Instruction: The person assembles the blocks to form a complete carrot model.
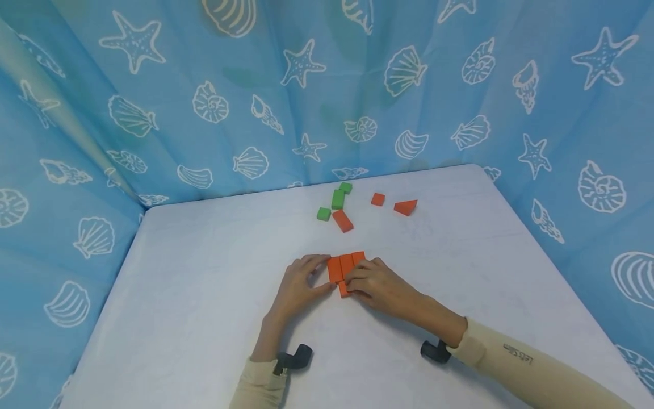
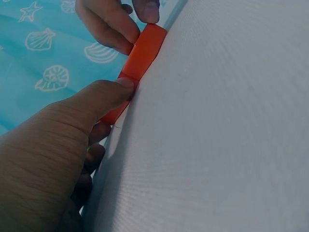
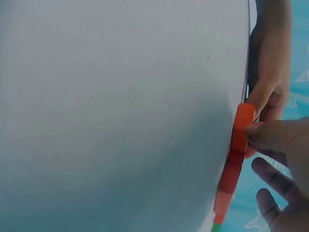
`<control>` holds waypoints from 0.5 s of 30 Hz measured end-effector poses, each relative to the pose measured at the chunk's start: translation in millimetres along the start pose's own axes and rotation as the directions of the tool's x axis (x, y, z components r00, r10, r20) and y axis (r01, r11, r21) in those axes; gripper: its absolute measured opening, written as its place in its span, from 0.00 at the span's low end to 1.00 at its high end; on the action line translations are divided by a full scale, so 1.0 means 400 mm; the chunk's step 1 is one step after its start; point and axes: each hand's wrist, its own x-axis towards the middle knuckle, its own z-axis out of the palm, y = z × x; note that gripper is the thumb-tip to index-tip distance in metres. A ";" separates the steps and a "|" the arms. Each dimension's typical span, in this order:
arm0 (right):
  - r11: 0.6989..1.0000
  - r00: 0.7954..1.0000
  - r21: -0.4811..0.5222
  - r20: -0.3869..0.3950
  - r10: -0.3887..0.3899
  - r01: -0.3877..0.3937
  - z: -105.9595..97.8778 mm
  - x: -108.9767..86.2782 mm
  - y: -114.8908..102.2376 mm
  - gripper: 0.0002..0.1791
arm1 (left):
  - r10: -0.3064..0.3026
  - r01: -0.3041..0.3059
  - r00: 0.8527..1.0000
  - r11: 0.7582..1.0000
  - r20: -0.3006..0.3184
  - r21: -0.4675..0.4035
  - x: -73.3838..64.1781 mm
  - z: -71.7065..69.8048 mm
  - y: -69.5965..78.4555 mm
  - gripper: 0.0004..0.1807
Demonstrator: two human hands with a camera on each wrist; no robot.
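Three orange blocks stand side by side on the white table: a left block (image 1: pixel 334 270), a middle block (image 1: pixel 347 264) and a right block (image 1: pixel 359 257) partly covered by fingers. My left hand (image 1: pixel 298 287) spans the left block, thumb at its near corner and forefinger at its far corner. Against the near side of the row lies another orange block (image 1: pixel 344 290), which my right hand (image 1: pixel 380 287) pinches. In the right wrist view the thumb presses this near block (image 3: pixel 243 126), while the other fingers are partly spread. The left wrist view shows the left thumb (image 2: pixel 108 96) on an orange block's end.
Beyond the row lie an orange rectangular block (image 1: pixel 343 221), a small orange block (image 1: pixel 378 199) and an orange wedge (image 1: pixel 406 207). Three green blocks (image 1: pixel 338 199) sit near the table's back edge. A blue shell-patterned curtain (image 1: pixel 327 102) surrounds the table (image 1: pixel 214 267).
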 end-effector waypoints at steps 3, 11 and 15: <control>0.999 0.997 -0.017 0.062 0.052 -0.051 -0.019 0.009 0.002 0.12 | -0.001 0.001 1.000 1.000 0.000 -0.013 -0.002 -0.001 -0.001 0.34; 0.925 0.923 -0.018 0.064 0.380 -0.379 -0.076 0.061 0.129 0.13 | -0.010 0.010 1.000 1.000 0.003 -0.022 -0.003 0.004 0.001 0.34; 0.899 0.900 -0.048 0.013 0.436 -0.435 -0.089 0.096 0.242 0.12 | -0.004 0.004 1.000 1.000 0.003 -0.014 -0.002 0.000 0.003 0.34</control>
